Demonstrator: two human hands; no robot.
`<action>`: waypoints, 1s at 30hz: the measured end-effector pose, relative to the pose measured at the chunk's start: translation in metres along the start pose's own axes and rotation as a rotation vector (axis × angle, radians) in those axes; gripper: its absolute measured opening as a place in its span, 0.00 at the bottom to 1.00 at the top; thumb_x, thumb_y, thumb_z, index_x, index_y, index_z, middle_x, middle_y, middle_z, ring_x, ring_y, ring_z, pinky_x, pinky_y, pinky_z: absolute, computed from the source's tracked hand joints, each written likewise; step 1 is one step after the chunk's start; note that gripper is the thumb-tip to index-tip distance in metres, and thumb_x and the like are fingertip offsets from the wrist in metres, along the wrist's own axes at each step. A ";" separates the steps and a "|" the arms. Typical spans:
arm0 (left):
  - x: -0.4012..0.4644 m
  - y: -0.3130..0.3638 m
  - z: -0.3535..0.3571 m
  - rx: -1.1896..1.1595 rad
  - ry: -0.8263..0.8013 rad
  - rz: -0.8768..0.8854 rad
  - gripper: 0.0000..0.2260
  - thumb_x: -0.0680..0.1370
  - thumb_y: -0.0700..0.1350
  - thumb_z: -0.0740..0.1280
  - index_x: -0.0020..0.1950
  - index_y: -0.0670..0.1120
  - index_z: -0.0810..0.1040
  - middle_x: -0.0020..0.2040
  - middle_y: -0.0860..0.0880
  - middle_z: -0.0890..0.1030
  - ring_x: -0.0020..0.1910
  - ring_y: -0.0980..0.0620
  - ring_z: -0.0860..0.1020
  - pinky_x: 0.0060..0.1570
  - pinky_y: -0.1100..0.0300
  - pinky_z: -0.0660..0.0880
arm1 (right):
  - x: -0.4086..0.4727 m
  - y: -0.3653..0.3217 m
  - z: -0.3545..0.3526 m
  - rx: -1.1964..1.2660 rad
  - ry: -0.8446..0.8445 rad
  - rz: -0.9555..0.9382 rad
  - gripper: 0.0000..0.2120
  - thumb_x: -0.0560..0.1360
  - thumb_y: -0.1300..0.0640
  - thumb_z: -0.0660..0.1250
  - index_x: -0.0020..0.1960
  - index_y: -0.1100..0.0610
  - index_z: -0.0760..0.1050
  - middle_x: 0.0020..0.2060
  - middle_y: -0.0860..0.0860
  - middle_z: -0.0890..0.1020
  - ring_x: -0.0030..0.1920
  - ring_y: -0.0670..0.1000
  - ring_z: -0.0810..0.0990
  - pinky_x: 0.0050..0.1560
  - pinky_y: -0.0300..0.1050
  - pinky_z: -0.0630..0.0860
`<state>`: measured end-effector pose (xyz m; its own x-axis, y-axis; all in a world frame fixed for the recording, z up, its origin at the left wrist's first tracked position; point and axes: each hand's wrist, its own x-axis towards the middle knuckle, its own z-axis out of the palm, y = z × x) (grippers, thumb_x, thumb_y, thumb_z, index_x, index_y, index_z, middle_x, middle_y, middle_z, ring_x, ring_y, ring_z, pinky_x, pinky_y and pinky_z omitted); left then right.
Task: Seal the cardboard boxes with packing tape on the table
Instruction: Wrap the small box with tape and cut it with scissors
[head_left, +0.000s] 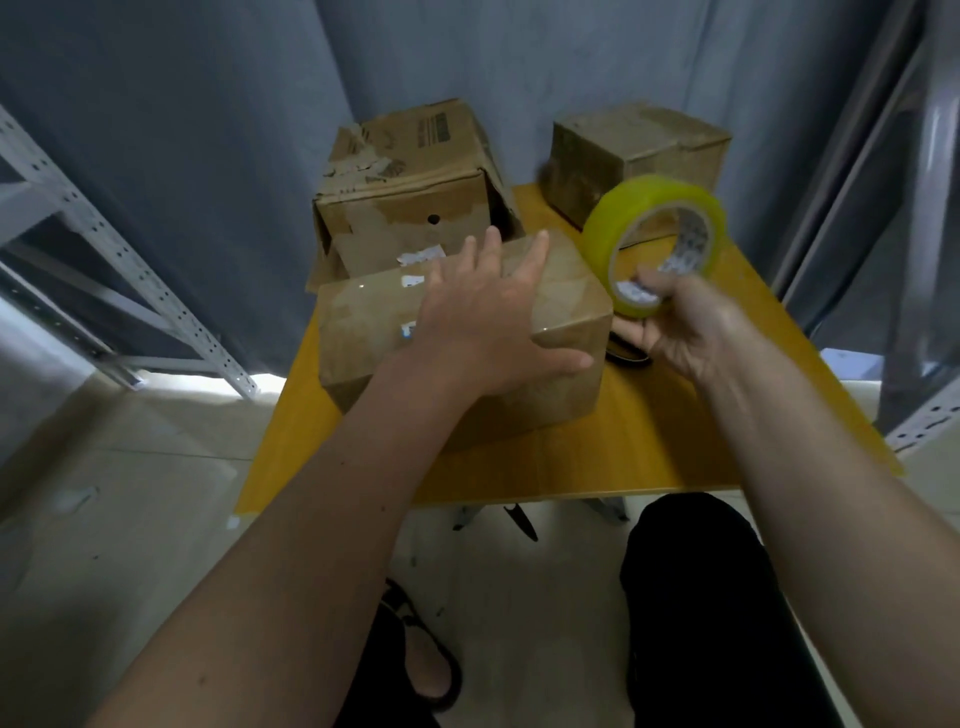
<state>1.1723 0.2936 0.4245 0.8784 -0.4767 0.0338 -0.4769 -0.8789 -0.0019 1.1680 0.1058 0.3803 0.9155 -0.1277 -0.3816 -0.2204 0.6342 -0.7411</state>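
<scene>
Left hand spread flat, fingers straight, pressing on top of near box at table centre; long axis of box running left to right. Just right of box, right hand pinching lower rim of tape roll, roll upright, raised above table, open core facing viewer. Nearer to roll: right hand; box top lying left of and below roll, within short reach.

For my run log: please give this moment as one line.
left hand: flat on near box | right hand: holds tape roll raised | far boxes: untouched
</scene>
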 end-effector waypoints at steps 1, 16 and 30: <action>0.000 0.000 -0.001 0.007 -0.013 -0.008 0.53 0.65 0.77 0.62 0.79 0.57 0.39 0.81 0.41 0.45 0.79 0.40 0.47 0.74 0.38 0.46 | 0.001 0.006 -0.004 0.006 -0.026 0.040 0.08 0.80 0.60 0.60 0.58 0.61 0.70 0.54 0.60 0.81 0.54 0.57 0.82 0.55 0.58 0.79; 0.004 -0.010 -0.031 -0.125 -0.013 -0.037 0.58 0.60 0.73 0.71 0.80 0.56 0.43 0.74 0.41 0.62 0.71 0.39 0.61 0.69 0.45 0.60 | -0.024 0.021 0.025 -0.286 0.051 -0.015 0.22 0.73 0.41 0.67 0.59 0.54 0.78 0.51 0.53 0.82 0.49 0.53 0.78 0.51 0.48 0.78; -0.042 -0.055 0.002 -1.246 0.506 -0.108 0.44 0.58 0.61 0.78 0.70 0.52 0.65 0.67 0.50 0.75 0.66 0.52 0.74 0.66 0.49 0.73 | -0.073 -0.003 0.170 -1.527 0.326 -0.797 0.22 0.77 0.41 0.55 0.60 0.54 0.76 0.63 0.57 0.74 0.68 0.60 0.63 0.61 0.61 0.59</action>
<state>1.1614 0.3619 0.4213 0.9342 -0.1113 0.3389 -0.3545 -0.1847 0.9166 1.1593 0.2423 0.5041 0.8911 -0.2792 0.3578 -0.0571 -0.8511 -0.5219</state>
